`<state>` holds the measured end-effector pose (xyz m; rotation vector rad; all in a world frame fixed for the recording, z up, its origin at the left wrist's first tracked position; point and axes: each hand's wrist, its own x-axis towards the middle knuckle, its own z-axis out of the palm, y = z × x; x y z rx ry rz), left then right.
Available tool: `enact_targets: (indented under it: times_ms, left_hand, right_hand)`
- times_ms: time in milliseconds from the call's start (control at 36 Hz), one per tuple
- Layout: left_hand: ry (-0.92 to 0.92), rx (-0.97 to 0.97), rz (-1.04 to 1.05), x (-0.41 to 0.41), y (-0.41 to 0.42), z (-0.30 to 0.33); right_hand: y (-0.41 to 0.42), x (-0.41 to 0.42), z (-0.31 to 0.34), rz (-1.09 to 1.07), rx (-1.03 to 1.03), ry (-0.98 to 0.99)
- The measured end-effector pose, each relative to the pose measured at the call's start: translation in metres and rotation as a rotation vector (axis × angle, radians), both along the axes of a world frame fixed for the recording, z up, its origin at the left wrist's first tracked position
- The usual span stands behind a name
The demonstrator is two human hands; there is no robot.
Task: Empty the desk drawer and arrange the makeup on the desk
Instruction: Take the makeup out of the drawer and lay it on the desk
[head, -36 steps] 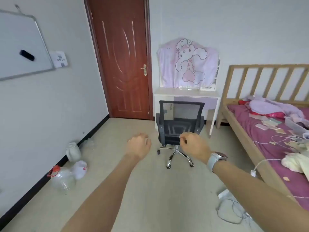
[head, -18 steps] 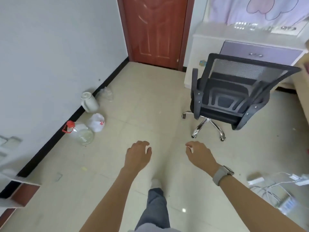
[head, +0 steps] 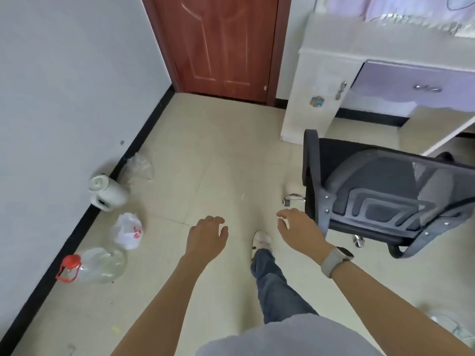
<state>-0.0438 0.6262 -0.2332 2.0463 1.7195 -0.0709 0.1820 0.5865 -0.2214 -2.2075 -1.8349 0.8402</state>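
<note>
The pale tiled floor point(head: 226, 155) filled most of the view, and the reddish-brown wooden door point(head: 218, 44) stood shut at the far wall. The white desk point(head: 359, 44) stood to the right of the door, and its lilac drawer with a metal handle point(head: 416, 83) was closed, so no makeup could be seen. The black mesh office chair point(head: 385, 199) stood in front of the desk, with its back turned to the person.

Both bare arms were stretched forward over the floor. The left hand point(head: 205, 240) hung with loosely curled fingers and held nothing. The right hand point(head: 300, 232), with a grey wristwatch point(head: 334, 258) on its wrist, was just beside the chair's armrest but not touching it; its fingers were also loosely curled, with nothing in them. A leg in blue jeans with a white shoe point(head: 261, 240) was between the two arms.

Along the left wall lay a clear plastic jug with a red cap point(head: 95, 264), a white kettle point(head: 108, 194) and a white plastic bag with red print point(head: 128, 231).
</note>
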Motion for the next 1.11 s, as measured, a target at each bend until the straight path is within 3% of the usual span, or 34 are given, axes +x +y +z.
enact_targets:
  times_ms: [278, 472, 667, 917, 1111]
  left_hand:
    - [0.092, 0.019, -0.069, 0.065, 0.253, 0.015]
    - [0.077, -0.001, -0.068, 0.088, 0.385, 0.014]
    - [0.095, -0.033, -0.243, 0.135, 0.537, -0.006]
    - [0.065, 0.008, -0.600, 0.249, 0.692, 0.003]
    - [0.048, -0.047, -0.885, 0.387, 0.726, -0.004]
  right_hand:
    - [0.261, 0.045, 0.004, -0.004, -0.010, -0.057]
    - [0.385, 0.074, 0.000, -0.039, -0.046, -0.044]
    - [0.496, 0.118, -0.021, -0.220, -0.076, -0.034]
    - [0.576, 0.181, -0.009, -0.528, -0.142, 0.018]
    - [0.580, 0.261, -0.023, -0.823, -0.140, 0.068]
